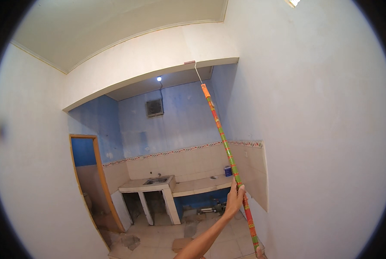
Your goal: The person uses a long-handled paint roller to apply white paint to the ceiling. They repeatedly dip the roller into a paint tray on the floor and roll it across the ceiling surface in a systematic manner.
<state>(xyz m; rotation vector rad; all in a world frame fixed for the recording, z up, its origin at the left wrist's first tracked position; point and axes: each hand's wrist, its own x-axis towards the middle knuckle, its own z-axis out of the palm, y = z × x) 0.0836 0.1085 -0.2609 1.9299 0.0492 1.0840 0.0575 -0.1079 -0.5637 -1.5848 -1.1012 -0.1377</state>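
Note:
A paint roller on a long pole (228, 151), patterned in orange, red and green, slants up and to the left in front of me. My left hand (235, 197) is closed around the pole below its middle. Lower down, at the bottom edge of the view, my right hand (260, 254) is wrapped around the pole's end; only part of it shows. At the top, a thin wire frame carries the small roller head (189, 63), which is at the lower edge of the white beam (158, 52). Whether it presses on the beam I cannot tell.
White walls (322, 129) stand at both sides. Beyond the beam are a tiled counter (201, 185) with a sink (158, 180), a blue can (228, 171), a lit bulb (159, 78) and a wall vent (155, 108). A doorway (98, 151) opens at left. Cardboard (182, 244) lies on the floor.

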